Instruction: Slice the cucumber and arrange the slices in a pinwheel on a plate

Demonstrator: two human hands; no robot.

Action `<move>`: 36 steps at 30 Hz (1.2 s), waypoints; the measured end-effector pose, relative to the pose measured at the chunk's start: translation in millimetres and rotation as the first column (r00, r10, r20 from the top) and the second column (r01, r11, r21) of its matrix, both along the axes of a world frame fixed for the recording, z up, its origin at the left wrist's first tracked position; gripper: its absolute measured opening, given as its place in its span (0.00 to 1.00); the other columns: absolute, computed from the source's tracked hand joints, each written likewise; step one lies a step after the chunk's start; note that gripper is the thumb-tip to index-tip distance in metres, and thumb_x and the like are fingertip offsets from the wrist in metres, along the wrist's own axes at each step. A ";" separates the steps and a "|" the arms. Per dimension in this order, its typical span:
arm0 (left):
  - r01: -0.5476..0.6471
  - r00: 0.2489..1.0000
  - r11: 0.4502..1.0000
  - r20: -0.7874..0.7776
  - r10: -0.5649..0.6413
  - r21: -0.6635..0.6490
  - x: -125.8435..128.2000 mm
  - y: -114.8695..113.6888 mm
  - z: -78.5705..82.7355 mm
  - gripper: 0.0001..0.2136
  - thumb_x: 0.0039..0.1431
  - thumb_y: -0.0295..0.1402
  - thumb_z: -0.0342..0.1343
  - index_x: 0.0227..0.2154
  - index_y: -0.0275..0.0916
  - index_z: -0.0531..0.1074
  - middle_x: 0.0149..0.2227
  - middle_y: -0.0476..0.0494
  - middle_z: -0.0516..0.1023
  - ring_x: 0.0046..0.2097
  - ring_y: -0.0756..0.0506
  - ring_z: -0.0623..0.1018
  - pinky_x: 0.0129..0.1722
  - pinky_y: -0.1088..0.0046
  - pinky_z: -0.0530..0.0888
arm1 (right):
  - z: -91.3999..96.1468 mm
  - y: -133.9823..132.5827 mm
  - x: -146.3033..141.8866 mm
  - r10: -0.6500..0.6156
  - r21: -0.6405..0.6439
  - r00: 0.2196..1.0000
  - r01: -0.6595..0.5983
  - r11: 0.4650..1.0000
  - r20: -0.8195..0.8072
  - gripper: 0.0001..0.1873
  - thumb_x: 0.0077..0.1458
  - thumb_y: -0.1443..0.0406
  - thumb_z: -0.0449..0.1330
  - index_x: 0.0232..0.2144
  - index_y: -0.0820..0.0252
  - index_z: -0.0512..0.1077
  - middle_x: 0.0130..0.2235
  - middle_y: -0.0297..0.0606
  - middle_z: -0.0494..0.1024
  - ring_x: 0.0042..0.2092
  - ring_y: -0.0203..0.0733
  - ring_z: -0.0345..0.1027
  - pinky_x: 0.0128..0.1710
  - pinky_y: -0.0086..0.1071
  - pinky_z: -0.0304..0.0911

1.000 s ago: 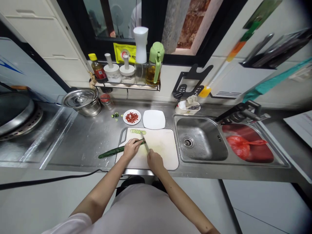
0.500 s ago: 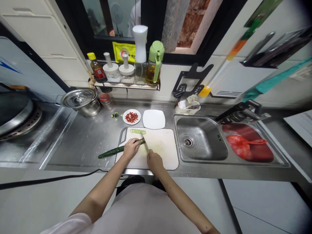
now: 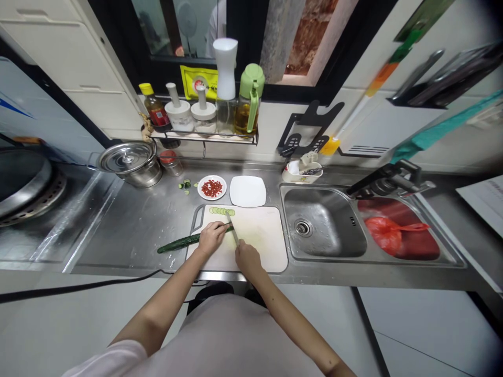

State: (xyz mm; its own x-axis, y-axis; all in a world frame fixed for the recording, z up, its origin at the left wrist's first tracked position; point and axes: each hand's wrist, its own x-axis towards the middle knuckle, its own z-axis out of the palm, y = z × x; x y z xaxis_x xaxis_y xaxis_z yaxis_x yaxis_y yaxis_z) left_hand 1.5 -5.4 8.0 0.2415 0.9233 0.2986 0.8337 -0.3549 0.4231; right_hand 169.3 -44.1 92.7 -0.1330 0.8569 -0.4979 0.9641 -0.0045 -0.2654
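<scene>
A long dark green cucumber (image 3: 178,244) lies across the left edge of the white cutting board (image 3: 271,241), its left end out over the steel counter. My left hand (image 3: 212,236) is closed over the cucumber near its right end and hides part of it. In my right hand (image 3: 247,257) is the handle of a knife (image 3: 233,230), its blade pointing away from me at the cucumber's right end. Several pale cucumber slices (image 3: 221,211) lie in an overlapping row near the board's far edge, by the knife tip.
Behind the board stand a plate of chopped red pieces (image 3: 212,188) and a white square plate (image 3: 247,191). Dark green scraps (image 3: 187,185) lie left of them. A lidded steel pot (image 3: 133,163) is at the back left. The sink (image 3: 322,225) borders the board's right side.
The view has shifted very slightly. Both hands, the knife and the cucumber keep nearly the same places, with no clear change in the slices.
</scene>
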 end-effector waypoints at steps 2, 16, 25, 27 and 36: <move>0.001 1.000 1.000 0.000 -0.001 -0.002 -0.1 0.5 -0.6 0.13 0.65 0.36 0.48 0.43 0.46 0.77 0.41 0.45 0.76 0.42 0.47 0.72 0.42 0.71 0.70 | -0.8 2.3 -2.2 0.001 -0.004 1.000 -0.001 1.000 0.002 0.15 0.63 0.69 0.44 0.47 0.66 0.66 0.40 0.49 0.78 0.43 0.46 0.73 0.38 0.32 0.61; 0.002 0.999 1.000 0.039 -0.001 -0.018 0.4 1.2 -2.1 0.12 0.65 0.36 0.49 0.41 0.45 0.77 0.40 0.45 0.76 0.42 0.47 0.72 0.41 0.71 0.69 | 5.8 -2.2 2.4 0.008 -0.080 1.000 -0.007 0.997 0.011 0.15 0.63 0.70 0.44 0.47 0.65 0.66 0.40 0.50 0.77 0.44 0.47 0.73 0.38 0.33 0.61; 0.022 0.999 1.000 0.032 -0.022 -0.013 0.0 2.9 -1.7 0.12 0.65 0.36 0.48 0.41 0.45 0.77 0.40 0.45 0.76 0.42 0.48 0.72 0.42 0.71 0.70 | 1.1 4.6 -0.9 0.020 -0.068 1.000 -0.019 0.998 0.013 0.16 0.62 0.70 0.44 0.47 0.65 0.67 0.42 0.51 0.77 0.46 0.47 0.73 0.40 0.34 0.62; 0.017 0.999 1.000 0.034 -0.017 -0.009 0.1 2.8 -1.7 0.12 0.65 0.36 0.48 0.41 0.45 0.77 0.40 0.45 0.76 0.42 0.48 0.72 0.42 0.71 0.70 | 0.6 6.3 -1.8 0.024 -0.065 1.000 -0.024 0.998 0.010 0.16 0.62 0.70 0.44 0.48 0.66 0.66 0.42 0.51 0.77 0.46 0.47 0.72 0.40 0.34 0.62; 0.028 0.999 0.999 0.027 -0.027 -0.028 -0.9 4.1 0.2 0.13 0.66 0.36 0.47 0.42 0.45 0.77 0.40 0.44 0.77 0.42 0.47 0.72 0.42 0.70 0.70 | 0.2 0.9 5.0 0.036 -0.086 0.999 -0.035 0.996 0.011 0.16 0.61 0.71 0.45 0.46 0.65 0.68 0.41 0.51 0.77 0.46 0.48 0.73 0.40 0.34 0.62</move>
State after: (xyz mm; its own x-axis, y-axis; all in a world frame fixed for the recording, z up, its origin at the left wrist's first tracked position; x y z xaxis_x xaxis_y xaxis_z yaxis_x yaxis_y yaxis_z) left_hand 0.6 -1.3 8.1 0.2595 0.9245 0.2793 0.8121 -0.3654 0.4550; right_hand 174.2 -43.2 92.9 -0.1562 0.8060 -0.5709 0.9672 0.0076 -0.2539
